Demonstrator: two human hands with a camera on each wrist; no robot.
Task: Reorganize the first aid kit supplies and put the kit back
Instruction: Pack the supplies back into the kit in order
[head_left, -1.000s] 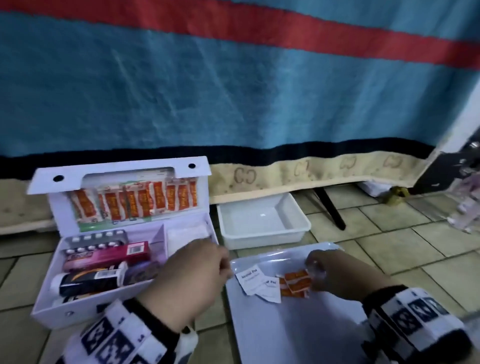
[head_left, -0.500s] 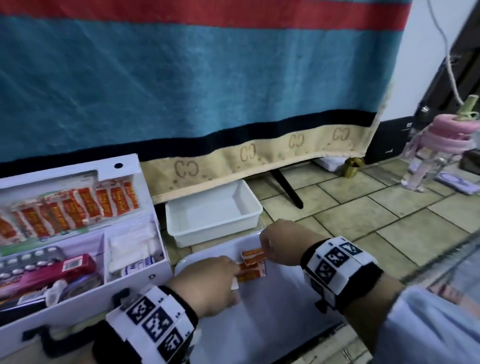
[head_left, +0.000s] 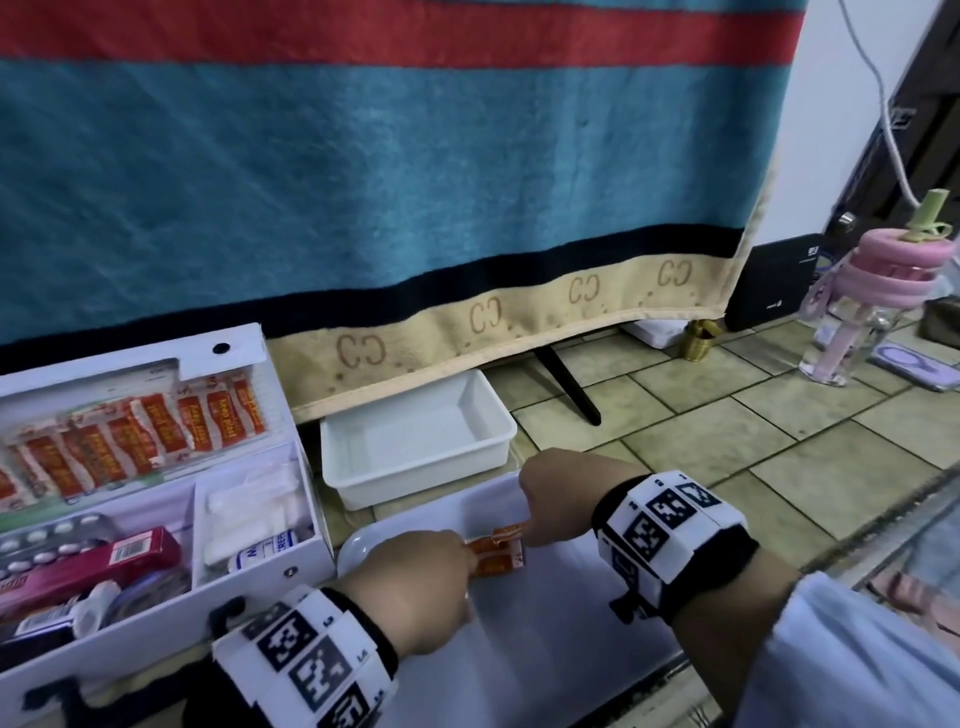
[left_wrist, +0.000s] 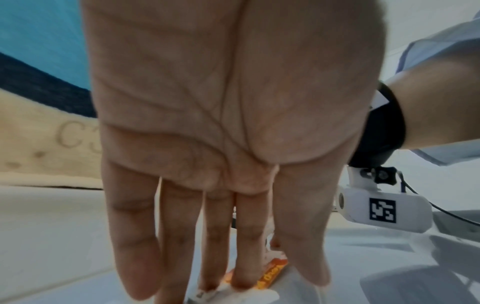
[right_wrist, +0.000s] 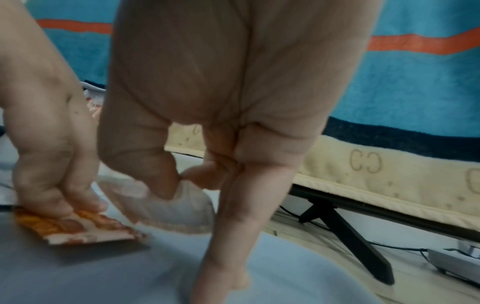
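We press our left hand (head_left: 415, 587) down with straight fingers (left_wrist: 244, 265) on the orange plaster packets (head_left: 496, 556) lying flat on the white tray (head_left: 545, 649), just right of the open first aid kit (head_left: 156, 545). Our right hand (head_left: 558, 501) pinches one packet (blurred, pale underside) (right_wrist: 166, 205) at the stack's far-right edge, lifting it clear.

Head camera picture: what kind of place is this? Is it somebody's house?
Probably a room in a home, worked on at floor level: a tiled floor, a big striped blanket hung behind, and a pink drinking bottle standing on the floor.
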